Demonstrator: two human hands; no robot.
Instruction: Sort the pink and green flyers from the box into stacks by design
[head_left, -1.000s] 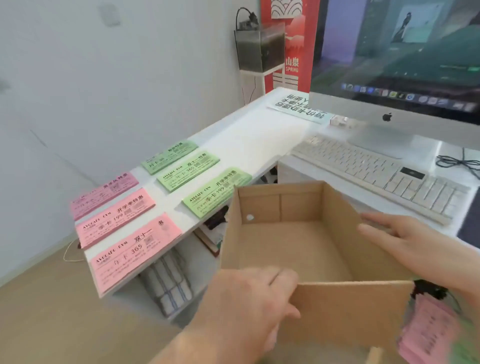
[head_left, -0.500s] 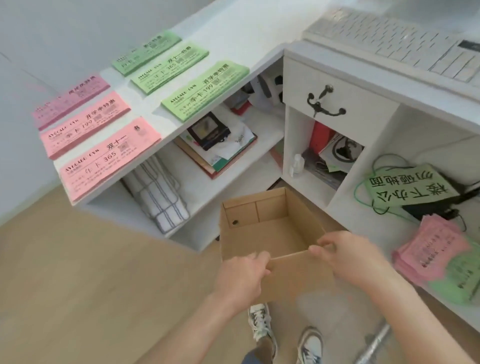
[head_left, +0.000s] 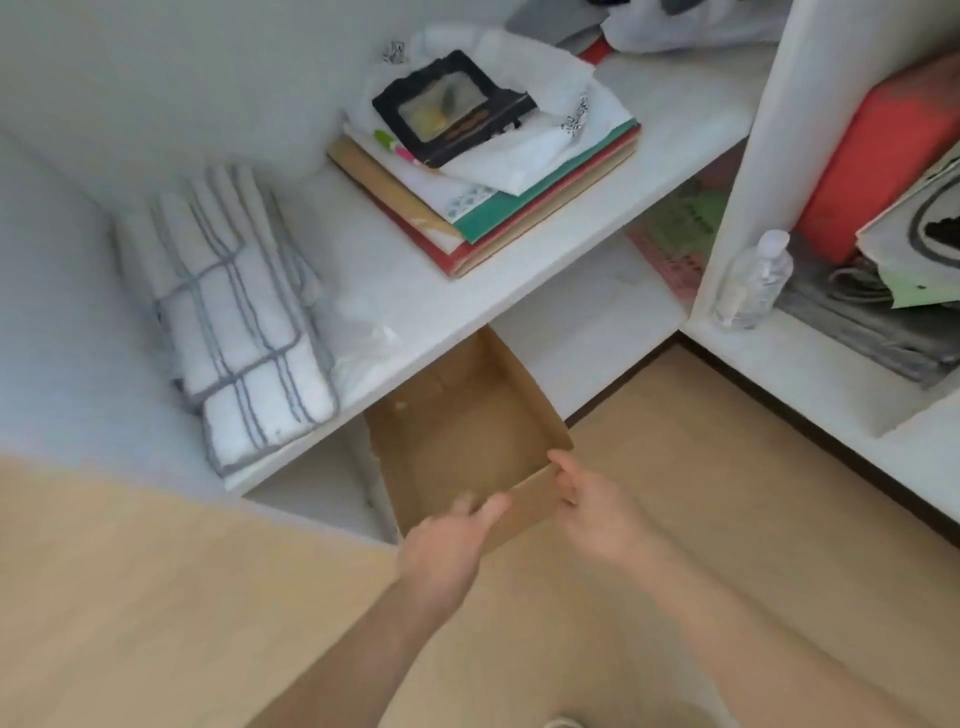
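The empty brown cardboard box (head_left: 467, 441) sits low by the wooden floor, its far end tucked under the white shelf (head_left: 519, 291). My left hand (head_left: 447, 545) grips the box's near rim, fingers curled over the edge. At the near right corner my right hand (head_left: 597, 514) holds the box, thumb on the rim. Some blurred pink and green sheets (head_left: 675, 234) lie on the lower shelf behind the box. The sorted flyer stacks on the desk are out of view.
A folded white towel with grey stripes (head_left: 244, 312) and a pile of books and folders (head_left: 483, 171) lie on the shelf above the box. To the right, a clear bottle (head_left: 753, 280), a red box (head_left: 883, 156) and papers fill another compartment.
Both hands have lowered the empty box from desk height to the floor and slid it partly under the shelf. My view has dropped, so the desk top and flyer stacks have left the frame.
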